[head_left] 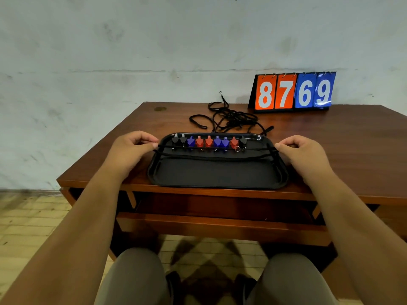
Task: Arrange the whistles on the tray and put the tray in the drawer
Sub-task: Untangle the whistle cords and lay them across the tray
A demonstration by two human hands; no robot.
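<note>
A: Black tray (pixel 217 175) sits on the counter (pixel 343 137), long axis left-right, whistles (pixel 209 142) along its far edge.

B: Left hand (pixel 130 148) and right hand (pixel 301 153) flank its ends, equally near, pinching a cord (pixel 215 158).

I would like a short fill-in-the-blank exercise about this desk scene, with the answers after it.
1. The whistles stand in one row along the ____ edge of the black tray.
2. The left hand and right hand stretch a black ____ across the tray.
3. The scoreboard shows the digits ____.
4. The drawer below the desktop is ____.

Answers: far; cord; 8769; open
</note>
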